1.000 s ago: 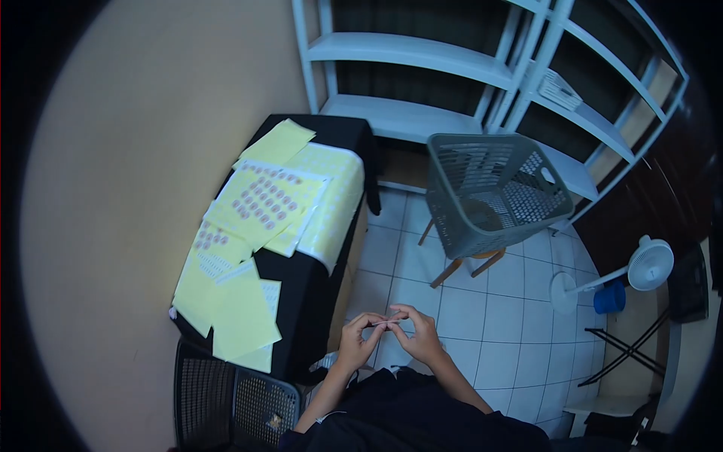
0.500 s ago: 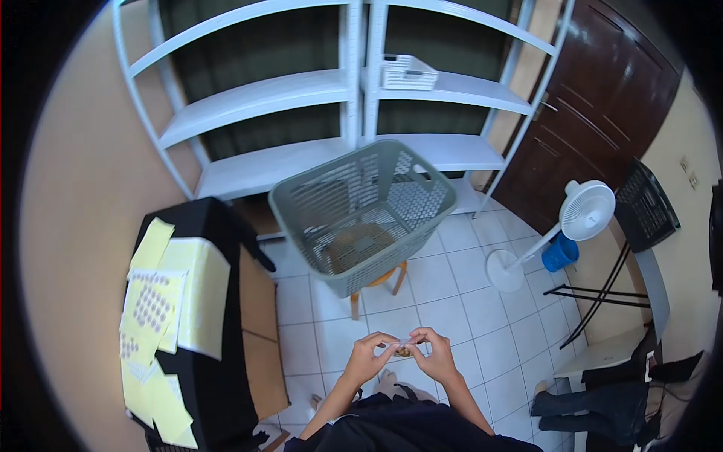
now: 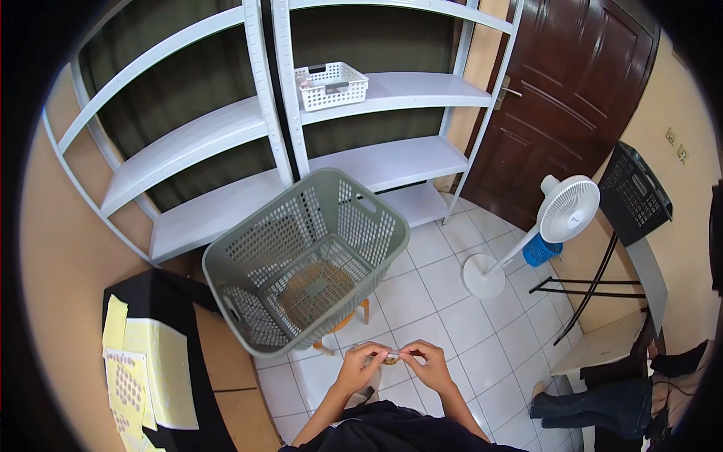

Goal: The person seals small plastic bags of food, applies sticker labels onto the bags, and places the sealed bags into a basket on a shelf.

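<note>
Low in the middle of the view, my left hand [image 3: 361, 368] and my right hand [image 3: 427, 364] meet at a small clear packet [image 3: 392, 359] with brownish-yellow bits inside. Thumb and fingers of each hand pinch its upper edge, one from either side. What the bits are is too small to tell. Beyond my hands, a large grey-green laundry basket [image 3: 382, 273] rests on a wooden stool [image 3: 364, 310]; only the woven mat or seat pattern shows through its slotted bottom.
White metal shelves [image 3: 407, 164] stand behind the basket, with a white plastic basket [image 3: 331, 96] on one. At right are a white fan [image 3: 570, 211], a blue bin [image 3: 538, 250] and a black crate [image 3: 636, 192]. Yellow papers [image 3: 162, 377] cover a black-draped surface at left. Another person's legs [image 3: 595, 407] show lower right.
The view has turned right and come nearer the shelves, so the laundry basket sits further left and looks larger. Both hands keep pinching the packet, slightly lower in view.
</note>
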Motion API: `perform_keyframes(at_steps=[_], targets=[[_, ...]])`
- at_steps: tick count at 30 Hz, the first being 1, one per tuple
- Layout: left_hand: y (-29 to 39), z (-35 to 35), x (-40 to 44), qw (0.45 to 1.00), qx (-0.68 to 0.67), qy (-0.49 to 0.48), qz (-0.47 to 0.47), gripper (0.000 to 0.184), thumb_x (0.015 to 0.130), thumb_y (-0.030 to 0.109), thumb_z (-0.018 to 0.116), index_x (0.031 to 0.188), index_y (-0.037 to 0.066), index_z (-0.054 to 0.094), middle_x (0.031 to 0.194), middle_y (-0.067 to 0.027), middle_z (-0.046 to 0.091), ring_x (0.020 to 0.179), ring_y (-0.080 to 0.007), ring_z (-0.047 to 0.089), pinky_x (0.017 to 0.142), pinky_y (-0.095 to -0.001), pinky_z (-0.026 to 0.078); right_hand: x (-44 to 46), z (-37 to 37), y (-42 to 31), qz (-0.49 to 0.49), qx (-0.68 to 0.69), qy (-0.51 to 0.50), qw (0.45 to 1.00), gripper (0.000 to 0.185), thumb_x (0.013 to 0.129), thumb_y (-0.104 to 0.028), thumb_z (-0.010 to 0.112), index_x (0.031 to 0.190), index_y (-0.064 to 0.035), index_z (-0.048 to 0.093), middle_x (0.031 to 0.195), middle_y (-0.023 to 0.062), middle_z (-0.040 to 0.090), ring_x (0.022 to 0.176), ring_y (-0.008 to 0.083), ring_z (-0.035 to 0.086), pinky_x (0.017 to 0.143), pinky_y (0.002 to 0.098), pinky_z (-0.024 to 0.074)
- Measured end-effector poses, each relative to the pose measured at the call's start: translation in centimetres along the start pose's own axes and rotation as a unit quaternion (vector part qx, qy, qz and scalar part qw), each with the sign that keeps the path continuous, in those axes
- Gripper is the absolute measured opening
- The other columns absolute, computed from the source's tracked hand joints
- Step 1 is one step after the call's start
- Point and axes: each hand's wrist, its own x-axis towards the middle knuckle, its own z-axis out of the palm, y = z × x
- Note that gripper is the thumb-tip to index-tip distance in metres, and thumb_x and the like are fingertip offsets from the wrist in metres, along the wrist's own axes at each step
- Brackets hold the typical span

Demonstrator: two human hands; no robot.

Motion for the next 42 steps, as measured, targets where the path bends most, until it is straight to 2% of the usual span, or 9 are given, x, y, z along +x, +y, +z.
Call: perform_keyframes(at_steps=[8, 17, 20, 23, 30, 33, 36, 38, 42], targets=[[-1.5, -3.4, 13.9, 0.993, 0.037, 0.109, 0.025, 0.016, 0.082, 0.009, 0.051, 0.084, -0.001, 0.062, 0.084, -0.0121, 0.063, 0.078, -0.0190, 0.059, 0.069, -0.0270, 0.045, 15.7, -2.9, -1.7, -0.060, -0.104, -0.021, 0.993, 0.008, 0.076, -0.005, 0.059, 0.081, 0.0011, 0.057, 0.077, 0.0088, 0.059, 0.069, 0.0164, 0.059, 0.061, 0.0247, 0.0472], [-6.2, -10.7, 17.5, 0.946, 0.035, 0.321, -0.015, 0.011, 0.071, -0.003, 0.064, 0.076, 0.000, 0.054, 0.074, -0.0054, 0.056, 0.070, -0.0120, 0.056, 0.065, -0.0213, 0.044, 34.5, -7.8, -3.2, -0.092, 0.039, 0.130, 0.986, 0.010, 0.082, -0.007, 0.055, 0.083, 0.0026, 0.054, 0.073, 0.0031, 0.057, 0.063, 0.0065, 0.054, 0.053, 0.0204, 0.0478], [-6.8, -11.0, 18.0, 0.923, 0.040, 0.383, 0.015, 0.024, 0.073, -0.004, 0.061, 0.089, 0.001, 0.043, 0.078, -0.0039, 0.049, 0.060, -0.0110, 0.054, 0.057, -0.0199, 0.045, 41.8, -8.8, -7.0, -0.151, 0.057, 0.100, 0.982, 0.010, 0.083, -0.009, 0.054, 0.085, 0.0015, 0.053, 0.075, 0.0033, 0.056, 0.064, 0.0062, 0.054, 0.055, 0.0221, 0.0501], [-5.3, -10.5, 19.1, 0.883, -0.038, 0.460, -0.083, 0.035, 0.076, -0.008, 0.051, 0.105, 0.000, 0.034, 0.100, -0.0125, 0.045, 0.056, -0.0115, 0.053, 0.044, -0.0200, 0.047, 50.0, -8.6, -10.9, -0.208, 0.104, 0.048, 0.971, 0.010, 0.084, -0.010, 0.053, 0.084, 0.0005, 0.052, 0.081, 0.0035, 0.053, 0.072, 0.0072, 0.054, 0.056, 0.0228, 0.0513], [-7.6, -6.3, 23.0, 0.821, 0.038, 0.562, -0.096, 0.036, 0.076, -0.005, 0.054, 0.107, 0.000, 0.037, 0.106, -0.0121, 0.046, 0.072, -0.0146, 0.056, 0.061, -0.0230, 0.048, 71.4, -2.5, -14.8, -0.323, 0.099, -0.099, 0.936, 0.013, 0.082, -0.013, 0.054, 0.083, 0.0003, 0.052, 0.077, 0.0051, 0.056, 0.072, 0.0106, 0.055, 0.054, 0.0251, 0.0501], [-7.1, -4.2, 24.4, 0.805, 0.043, 0.573, -0.152, 0.032, 0.076, 0.000, 0.057, 0.104, 0.000, 0.041, 0.102, -0.0118, 0.052, 0.078, -0.0158, 0.057, 0.069, -0.0258, 0.046, 77.3, 1.5, -13.5, -0.307, -0.099, -0.155, 0.934, 0.013, 0.081, -0.017, 0.054, 0.084, -0.0039, 0.054, 0.075, 0.0086, 0.059, 0.073, 0.0147, 0.059, 0.053, 0.0287, 0.0483], [-6.7, -2.7, 25.5, 0.792, 0.068, 0.579, -0.180, 0.029, 0.076, 0.003, 0.058, 0.101, -0.001, 0.045, 0.095, -0.0117, 0.057, 0.079, -0.0173, 0.058, 0.070, -0.0272, 0.047, 80.3, 4.8, -11.9, -0.414, -0.303, -0.108, 0.851, 0.015, 0.080, -0.020, 0.051, 0.085, -0.0063, 0.055, 0.076, 0.0122, 0.061, 0.070, 0.0195, 0.061, 0.056, 0.0323, 0.0481], [-6.8, -1.7, 25.6, 0.789, 0.068, 0.571, -0.216, 0.029, 0.075, 0.003, 0.058, 0.101, -0.001, 0.045, 0.094, -0.0116, 0.057, 0.081, -0.0178, 0.058, 0.070, -0.0272, 0.047, 80.4, 5.9, -11.9, -0.297, -0.415, -0.172, 0.843, 0.016, 0.080, -0.020, 0.047, 0.086, -0.0081, 0.056, 0.079, 0.0135, 0.062, 0.061, 0.0221, 0.062, 0.059, 0.0340, 0.0483], [-6.9, -0.9, 25.6, 0.773, 0.058, 0.583, -0.244, 0.027, 0.075, 0.002, 0.058, 0.100, -0.001, 0.046, 0.094, -0.0112, 0.057, 0.081, -0.0175, 0.058, 0.069, -0.0272, 0.047, 80.1, 7.4, -11.3, -0.114, -0.237, -0.308, 0.914, 0.015, 0.082, -0.014, 0.044, 0.092, -0.0042, 0.050, 0.072, 0.0179, 0.060, 0.054, 0.0246, 0.063, 0.047, 0.0313, 0.0513]])
